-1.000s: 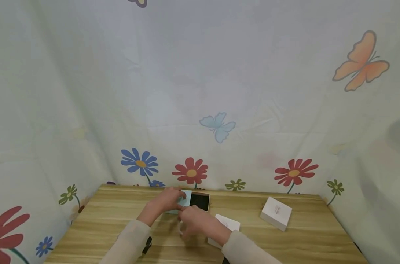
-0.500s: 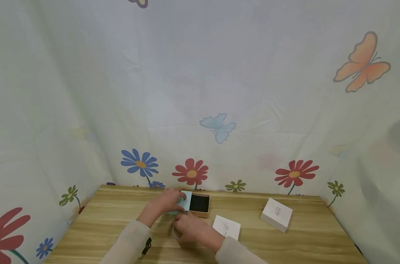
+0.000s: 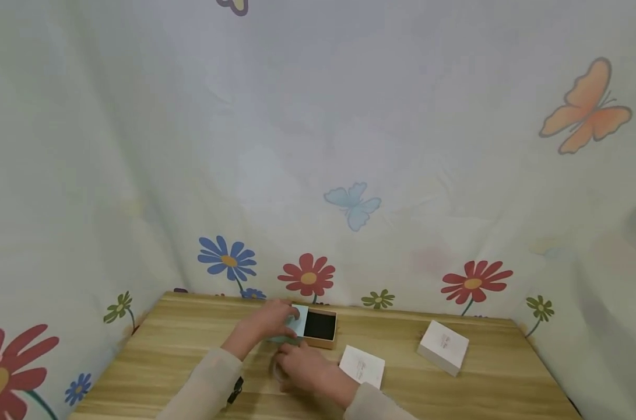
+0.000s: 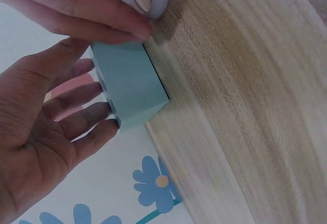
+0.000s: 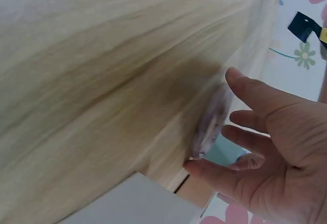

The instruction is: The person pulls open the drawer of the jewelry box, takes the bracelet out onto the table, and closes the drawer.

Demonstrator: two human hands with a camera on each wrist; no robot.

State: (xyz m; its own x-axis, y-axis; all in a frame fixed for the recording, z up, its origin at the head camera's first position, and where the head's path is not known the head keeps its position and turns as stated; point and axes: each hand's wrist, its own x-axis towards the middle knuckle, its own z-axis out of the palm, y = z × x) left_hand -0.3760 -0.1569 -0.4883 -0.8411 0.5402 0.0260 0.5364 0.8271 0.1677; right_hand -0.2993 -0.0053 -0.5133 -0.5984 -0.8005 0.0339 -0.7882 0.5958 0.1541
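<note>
My left hand [image 3: 269, 318] grips a light-blue slide-out box [image 4: 130, 81] at the back of the table, thumb on the near side and fingers on the far side. From the box's right end projects its open drawer [image 3: 320, 344], lined with a black insert [image 3: 320, 325]. Just in front, my right hand [image 3: 304, 366] holds a pale translucent ring [image 5: 211, 124] between thumb and fingers. The ring stands on edge close over the wood in the right wrist view. In the head view, the right hand covers most of it.
Right of my right hand lies a white box [image 3: 362, 364] with small print on top. A second white box [image 3: 443, 345] sits farther right. A black strap-like piece [image 3: 235, 389] shows beside the left sleeve. Flowered cloth [image 3: 401, 233] hangs behind the table.
My right hand has drawn left and slightly toward me, off the drawer's front edge, with the ring. More of the near white box shows. The left hand keeps its grip on the slide-out box.
</note>
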